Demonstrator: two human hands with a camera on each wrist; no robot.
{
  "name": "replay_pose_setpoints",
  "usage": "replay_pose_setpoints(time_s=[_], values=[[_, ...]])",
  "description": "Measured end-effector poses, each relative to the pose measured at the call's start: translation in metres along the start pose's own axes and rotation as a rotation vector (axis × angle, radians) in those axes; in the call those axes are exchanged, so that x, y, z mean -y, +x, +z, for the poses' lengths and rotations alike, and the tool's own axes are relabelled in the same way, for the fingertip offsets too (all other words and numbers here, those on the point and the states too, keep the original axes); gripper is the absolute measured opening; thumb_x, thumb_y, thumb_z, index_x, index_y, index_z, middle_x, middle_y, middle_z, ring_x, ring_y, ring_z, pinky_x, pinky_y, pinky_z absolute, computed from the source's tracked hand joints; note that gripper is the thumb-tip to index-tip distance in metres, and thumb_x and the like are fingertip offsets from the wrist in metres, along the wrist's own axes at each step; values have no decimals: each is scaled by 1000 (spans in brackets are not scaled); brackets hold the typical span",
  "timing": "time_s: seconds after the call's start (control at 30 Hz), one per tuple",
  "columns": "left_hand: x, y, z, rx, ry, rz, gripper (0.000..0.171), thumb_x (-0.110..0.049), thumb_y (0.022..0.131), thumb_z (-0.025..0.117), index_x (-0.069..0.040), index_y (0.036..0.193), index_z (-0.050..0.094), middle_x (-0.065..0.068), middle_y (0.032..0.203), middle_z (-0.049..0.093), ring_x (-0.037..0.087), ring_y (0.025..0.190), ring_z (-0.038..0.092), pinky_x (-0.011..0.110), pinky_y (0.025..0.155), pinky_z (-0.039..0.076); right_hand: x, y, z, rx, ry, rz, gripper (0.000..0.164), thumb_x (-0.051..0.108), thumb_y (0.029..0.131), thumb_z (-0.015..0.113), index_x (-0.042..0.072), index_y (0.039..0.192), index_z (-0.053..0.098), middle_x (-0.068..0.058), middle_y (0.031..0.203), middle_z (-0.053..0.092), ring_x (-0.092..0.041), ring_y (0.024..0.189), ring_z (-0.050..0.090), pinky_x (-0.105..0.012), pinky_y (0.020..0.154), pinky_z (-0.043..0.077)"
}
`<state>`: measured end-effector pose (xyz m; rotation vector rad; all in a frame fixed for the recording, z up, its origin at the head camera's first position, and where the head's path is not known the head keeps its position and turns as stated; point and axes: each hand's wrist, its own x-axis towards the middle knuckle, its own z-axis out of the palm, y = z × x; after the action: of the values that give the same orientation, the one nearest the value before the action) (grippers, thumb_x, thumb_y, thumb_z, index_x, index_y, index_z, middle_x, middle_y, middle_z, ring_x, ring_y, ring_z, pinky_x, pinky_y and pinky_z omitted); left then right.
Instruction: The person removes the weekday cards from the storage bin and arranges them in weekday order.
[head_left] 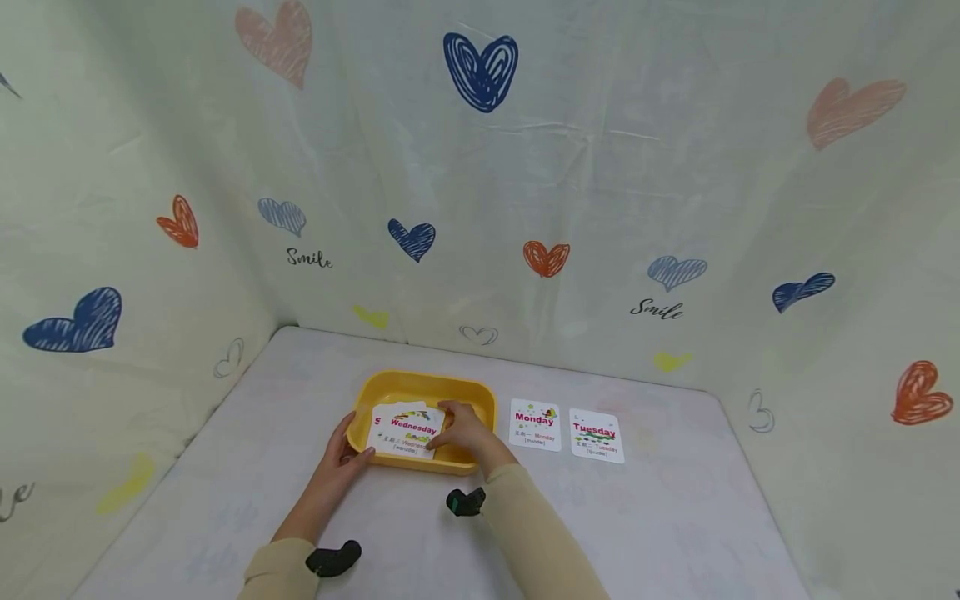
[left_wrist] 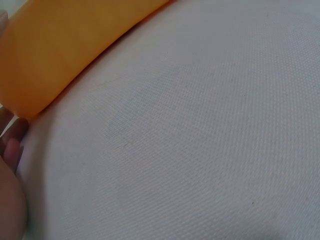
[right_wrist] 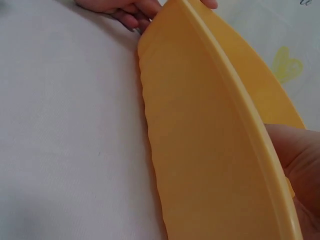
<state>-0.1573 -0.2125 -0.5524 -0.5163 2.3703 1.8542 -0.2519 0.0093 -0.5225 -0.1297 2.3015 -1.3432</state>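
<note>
Monday card (head_left: 535,425) and Tuesday card (head_left: 597,435) lie flat side by side, right of the yellow tray (head_left: 420,387), Monday nearer it; both face up, apart. Wednesday card (head_left: 405,433) is over the tray's left and middle part, covering most of the other cards (head_left: 380,408) there; one shows an "S". My right hand (head_left: 467,432) reaches over the tray's right side, blocking some of its inside, thumb and fingers pinching Wednesday's right edge. My left hand (head_left: 341,467) grips the tray's near left corner, thumb up at the rim. In the right wrist view the tray wall hides part of my right hand. Black wrist cameras (head_left: 333,558) stick out by my cream sleeves (head_left: 551,537). Table (head_left: 675,500): whitish woven cover, faint prints, bare near side. Pale curtains (head_left: 570,167) enclose far, left and right, printed with blue, red, pink, yellow hearts plus "Smile".
</note>
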Motion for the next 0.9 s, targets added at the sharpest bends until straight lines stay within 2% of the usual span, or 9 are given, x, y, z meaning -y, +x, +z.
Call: replay_pose_setpoints(time_s=[0.13, 0.43, 0.67, 0.9], values=[[-1, 0, 0, -6, 2, -6, 84, -28, 94, 66, -34, 157, 11, 13, 156, 30, 29, 122, 38, 48, 104, 32, -1, 5, 1, 6, -22, 22, 71, 17, 72, 88, 19, 136, 56, -11, 141, 44, -28, 116, 43, -50, 110, 30], [-3, -1, -2, -8, -6, -28, 85, -29, 94, 67, -34, 157, 10, 13, 157, 28, 30, 123, 37, 52, 110, 29, 1, 9, 0, 23, -75, 5, 69, 16, 73, 87, 20, 135, 57, -8, 134, 50, -27, 115, 44, -50, 109, 31], [-2, -1, -1, -11, 0, -16, 84, -27, 94, 66, -35, 157, 11, 13, 157, 27, 30, 122, 37, 51, 107, 31, 2, 10, -1, 12, -92, -1, 64, 12, 74, 86, 15, 132, 59, -8, 127, 54, -26, 110, 49, -46, 107, 37], [-3, -2, 1, -11, 17, 1, 82, -27, 95, 65, -35, 157, 12, 12, 157, 28, 30, 123, 38, 47, 102, 32, 1, 16, 0, -36, -153, 12, 56, 9, 74, 85, 16, 125, 62, -5, 117, 56, -23, 101, 50, -43, 103, 42]])
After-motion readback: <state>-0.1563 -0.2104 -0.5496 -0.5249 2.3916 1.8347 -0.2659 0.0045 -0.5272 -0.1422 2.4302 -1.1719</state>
